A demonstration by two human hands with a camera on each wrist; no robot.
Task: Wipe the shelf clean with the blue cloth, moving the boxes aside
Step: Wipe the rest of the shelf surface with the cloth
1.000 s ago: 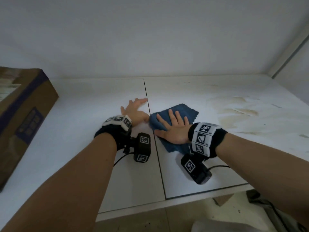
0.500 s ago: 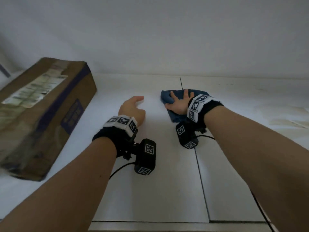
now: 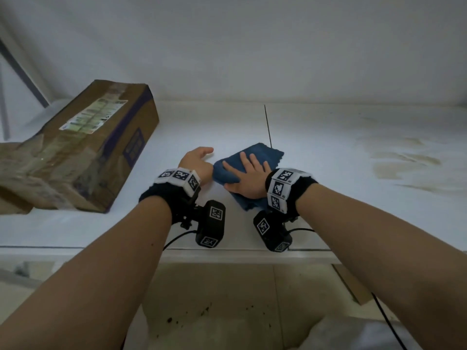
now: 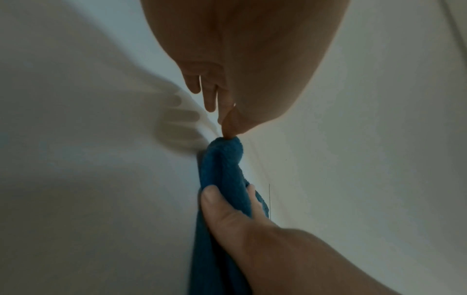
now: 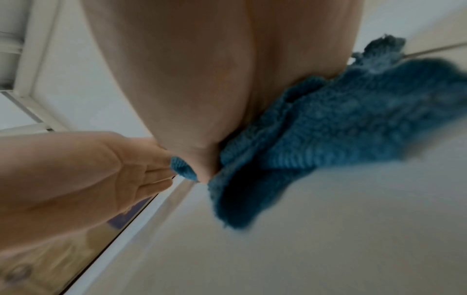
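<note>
On smooth white shelf (image 3: pixel 227 127), right hand (image 3: pixel 246 178) flattens fuzzy blue cloth (image 3: pixel 262 154)

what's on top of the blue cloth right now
The right hand lies flat on the blue cloth, fingers spread, pressing it to the white shelf. The left hand touches its left edge. The shelf beneath the cloth is covered.

One box (image 3: pixel 83 145) left of frame, one blue cloth (image 3: pixel 255 157) centre, two hands: left hand (image 3: pixel 195 164), right hand (image 3: pixel 246 178). Two wrist cameras (image 3: pixel 211 223). One shelf (image 3: pixel 328 147).
</note>
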